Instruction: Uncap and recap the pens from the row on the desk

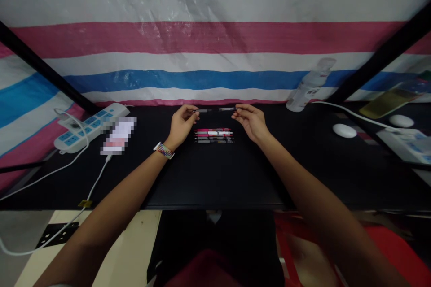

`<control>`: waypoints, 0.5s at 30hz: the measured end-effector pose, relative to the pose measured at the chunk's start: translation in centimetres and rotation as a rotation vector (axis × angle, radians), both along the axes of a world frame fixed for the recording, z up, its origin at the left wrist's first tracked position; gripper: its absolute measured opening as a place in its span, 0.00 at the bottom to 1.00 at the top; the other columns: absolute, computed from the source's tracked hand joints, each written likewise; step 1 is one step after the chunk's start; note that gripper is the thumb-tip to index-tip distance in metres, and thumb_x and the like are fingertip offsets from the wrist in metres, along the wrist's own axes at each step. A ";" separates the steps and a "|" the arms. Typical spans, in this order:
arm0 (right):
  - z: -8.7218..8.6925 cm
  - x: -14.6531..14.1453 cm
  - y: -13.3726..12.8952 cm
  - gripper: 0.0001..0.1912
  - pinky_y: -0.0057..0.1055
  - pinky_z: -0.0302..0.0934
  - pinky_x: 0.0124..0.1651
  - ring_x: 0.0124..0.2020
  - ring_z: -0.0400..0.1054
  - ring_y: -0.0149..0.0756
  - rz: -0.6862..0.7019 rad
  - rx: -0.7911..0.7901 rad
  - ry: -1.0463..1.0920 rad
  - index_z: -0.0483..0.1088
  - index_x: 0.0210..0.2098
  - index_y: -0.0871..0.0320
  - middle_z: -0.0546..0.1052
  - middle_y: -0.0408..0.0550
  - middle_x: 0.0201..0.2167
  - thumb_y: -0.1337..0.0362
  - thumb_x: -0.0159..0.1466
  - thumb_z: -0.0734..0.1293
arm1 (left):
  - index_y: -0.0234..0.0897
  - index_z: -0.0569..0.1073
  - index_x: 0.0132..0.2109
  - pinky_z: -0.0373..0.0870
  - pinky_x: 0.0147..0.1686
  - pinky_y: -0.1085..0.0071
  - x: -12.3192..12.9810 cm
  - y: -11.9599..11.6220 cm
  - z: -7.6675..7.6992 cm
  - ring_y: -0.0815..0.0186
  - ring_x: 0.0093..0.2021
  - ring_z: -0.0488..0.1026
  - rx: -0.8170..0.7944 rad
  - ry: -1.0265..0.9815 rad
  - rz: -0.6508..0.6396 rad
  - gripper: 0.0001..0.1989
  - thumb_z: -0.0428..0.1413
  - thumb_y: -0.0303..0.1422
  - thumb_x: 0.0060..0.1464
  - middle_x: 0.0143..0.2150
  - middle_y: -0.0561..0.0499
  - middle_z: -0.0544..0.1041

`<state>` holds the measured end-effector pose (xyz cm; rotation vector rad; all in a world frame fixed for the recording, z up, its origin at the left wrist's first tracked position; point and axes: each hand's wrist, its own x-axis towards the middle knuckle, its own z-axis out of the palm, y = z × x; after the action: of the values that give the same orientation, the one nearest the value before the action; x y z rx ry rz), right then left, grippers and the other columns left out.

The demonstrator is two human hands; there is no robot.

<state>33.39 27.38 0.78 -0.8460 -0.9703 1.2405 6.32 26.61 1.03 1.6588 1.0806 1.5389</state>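
My left hand (182,126) is over the far part of the black table, thumb and fingertips closed on a thin grey pen piece (204,110). Opposite it, my right hand (251,122) pinches another slim pen piece (227,109), dark and clear-looking. The two pieces lie nearly in line, level, with a small gap showing between them; whether they belong to one pen I cannot tell. Just nearer to me, several pens lie side by side between the hands: red-and-white pens (213,133) at the back and a grey clear pen (214,141) in front.
On the black table (215,179), a white power strip (72,139) and a phone (118,136) with a cable (97,179) lie left. Rightward are a clear bottle (308,87), a white mouse-like object (344,131) and a bottle of yellowish liquid (387,98). A striped sheet (215,38) hangs behind.
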 end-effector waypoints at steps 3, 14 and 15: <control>-0.1 0.0 0.1 0.12 0.53 0.75 0.61 0.40 0.77 0.42 -0.003 0.001 0.027 0.81 0.37 0.55 0.77 0.45 0.30 0.63 0.53 0.82 | 0.38 0.78 0.45 0.78 0.32 0.73 0.0 -0.1 0.1 0.66 0.36 0.82 0.000 -0.004 0.003 0.08 0.66 0.33 0.60 0.35 0.50 0.80; 0.0 0.0 0.0 0.09 0.51 0.75 0.61 0.41 0.77 0.41 -0.027 0.004 0.011 0.80 0.36 0.53 0.77 0.44 0.31 0.69 0.55 0.76 | 0.39 0.78 0.44 0.78 0.32 0.73 -0.2 0.4 0.0 0.65 0.37 0.83 -0.002 -0.027 0.036 0.08 0.65 0.28 0.57 0.38 0.49 0.81; -0.1 0.0 0.0 0.09 0.51 0.75 0.61 0.41 0.77 0.41 -0.026 0.006 0.013 0.80 0.36 0.53 0.76 0.44 0.31 0.69 0.55 0.76 | 0.39 0.77 0.44 0.78 0.32 0.73 -0.3 0.4 0.0 0.65 0.37 0.83 -0.002 -0.024 0.039 0.08 0.65 0.28 0.57 0.38 0.49 0.81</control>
<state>33.40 27.37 0.69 -0.8431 -0.9493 1.2188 6.06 26.99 1.00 1.6226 1.1072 1.5786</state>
